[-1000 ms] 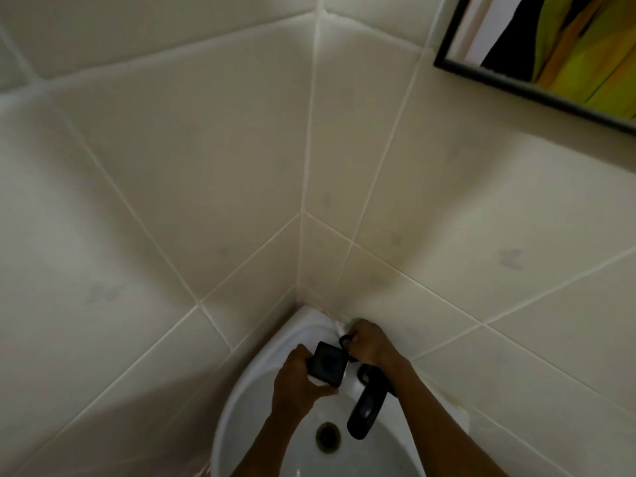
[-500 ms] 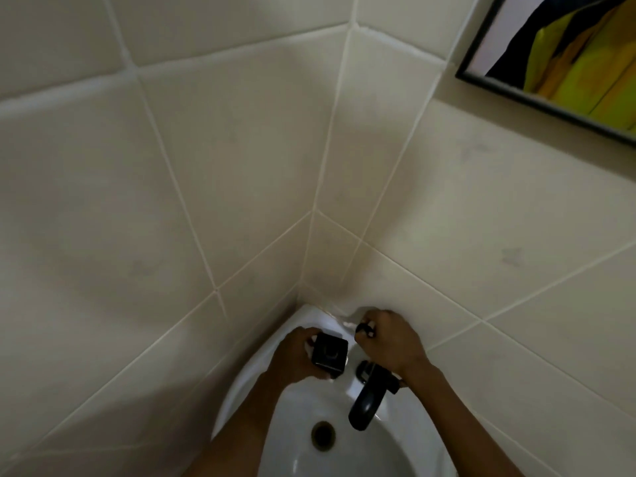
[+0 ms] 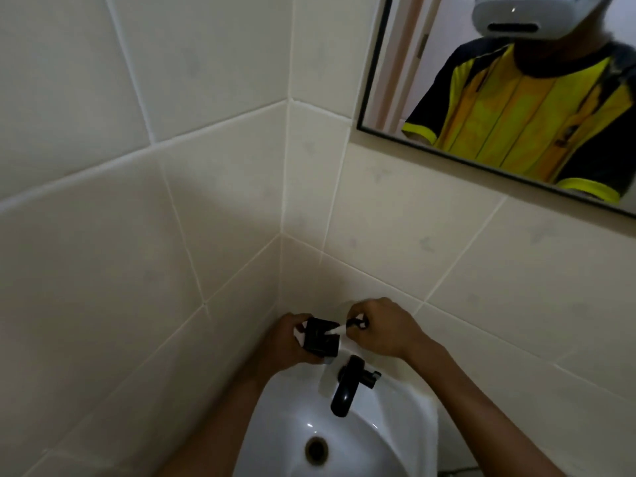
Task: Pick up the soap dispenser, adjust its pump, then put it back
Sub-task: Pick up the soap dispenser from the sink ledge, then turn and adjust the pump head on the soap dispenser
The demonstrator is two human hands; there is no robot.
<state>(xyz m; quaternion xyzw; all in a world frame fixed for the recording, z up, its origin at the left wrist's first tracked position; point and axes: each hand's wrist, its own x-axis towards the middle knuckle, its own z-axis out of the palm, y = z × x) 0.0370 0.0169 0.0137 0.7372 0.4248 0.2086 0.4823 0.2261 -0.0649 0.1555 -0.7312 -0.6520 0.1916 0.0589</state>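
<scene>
**Dispenser held over the back of the basin, pump in the other hand**

The soap dispenser [image 3: 318,339] is off the sink, held above the back left corner of the basin close to where the two tiled walls meet. It reads as a dark, squarish block with white showing at its left edge and underside; its exact shape and any label are too dim to make out. The left hand [image 3: 287,344] is wrapped around it from the left and behind, fingers closed on the body, so much of the dispenser's far side is hidden.

The pump [image 3: 356,323] is a small dark piece just to the right of the dispenser, with a thin white tube running from it down toward the dispenser's top. The right hand [image 3: 382,327] is clenched around the pump, and its fingers cover most of it; whether the tube is still seated in the dispenser cannot be told.

Below the hands stands a black faucet [image 3: 347,387], its spout curving down over the white sink [image 3: 409,418], whose drain [image 3: 316,449] lies near the bottom edge. Both forearms are cut off by the frame. At upper right a framed mirror [image 3: 370,67] shows a yellow and dark shirt and a white headset, partly cropped.
</scene>
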